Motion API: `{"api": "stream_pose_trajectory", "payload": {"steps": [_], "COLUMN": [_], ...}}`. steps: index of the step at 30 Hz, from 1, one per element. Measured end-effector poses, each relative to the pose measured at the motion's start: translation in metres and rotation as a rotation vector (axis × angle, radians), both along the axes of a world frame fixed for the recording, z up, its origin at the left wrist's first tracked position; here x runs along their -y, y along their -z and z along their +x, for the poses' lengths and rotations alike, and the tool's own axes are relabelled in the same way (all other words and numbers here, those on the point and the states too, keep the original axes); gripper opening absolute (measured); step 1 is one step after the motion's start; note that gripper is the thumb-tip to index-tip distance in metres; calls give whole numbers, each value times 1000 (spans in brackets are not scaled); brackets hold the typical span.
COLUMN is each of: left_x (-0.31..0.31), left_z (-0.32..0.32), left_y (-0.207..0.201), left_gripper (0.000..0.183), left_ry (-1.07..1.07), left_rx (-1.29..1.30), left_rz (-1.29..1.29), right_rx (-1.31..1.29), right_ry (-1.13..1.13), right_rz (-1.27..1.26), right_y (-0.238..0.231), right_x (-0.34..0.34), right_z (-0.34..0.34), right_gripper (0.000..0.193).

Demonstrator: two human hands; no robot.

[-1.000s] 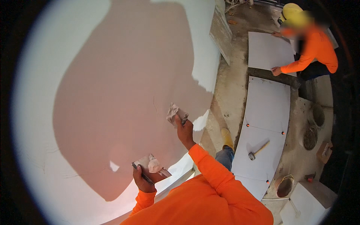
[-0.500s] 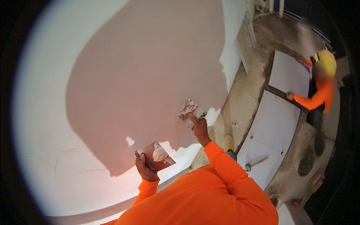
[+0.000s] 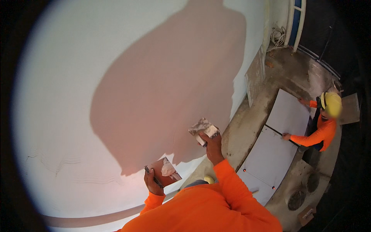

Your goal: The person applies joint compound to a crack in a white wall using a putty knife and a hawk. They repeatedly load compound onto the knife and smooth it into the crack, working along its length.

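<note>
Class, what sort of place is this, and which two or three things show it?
Probably a building or renovation site: a co-worker in a yellow hard hat handles a large pale slab, and the wearer's left hand holds a flat blade carrying pale paste.

Room separates the blades (image 3: 164, 174); the wall (image 3: 162, 92) blocks beyond.

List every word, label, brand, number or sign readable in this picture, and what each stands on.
None can be read.
Wall, yellow helmet, brown plate in the left hand, smeared blade in the right hand: no legible text.
Tan boxy object, lower right: too small to tell.
</note>
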State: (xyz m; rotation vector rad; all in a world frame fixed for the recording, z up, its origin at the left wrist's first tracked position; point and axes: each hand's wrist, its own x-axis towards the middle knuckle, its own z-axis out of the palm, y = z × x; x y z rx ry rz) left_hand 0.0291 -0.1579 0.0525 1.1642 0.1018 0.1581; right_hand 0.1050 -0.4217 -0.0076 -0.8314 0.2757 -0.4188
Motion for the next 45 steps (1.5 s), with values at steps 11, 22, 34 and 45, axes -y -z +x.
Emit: {"api": "stream_pose_trajectory", "payload": {"steps": [11, 22, 34, 45], "left_x": [-18, 39, 146, 179], "left_z": [-1, -71, -47, -28], "left_y": [15, 37, 98, 180], "left_gripper": [28, 24, 27, 25], "left_ry": [135, -316, -1171, -1525], "left_rx": [32, -129, 20, 77], "left_rz": [-67, -227, -493, -488], "right_rx": [269, 336, 659, 1338], "right_ry": [-94, -706, -1031, -647], "right_rz": [577, -203, -989, -1727], "right_y": [-82, -200, -209, -171], "right_x": [18, 4, 26, 64], "right_z": [-25, -23, 109, 194], "right_gripper": [33, 43, 15, 20]}}
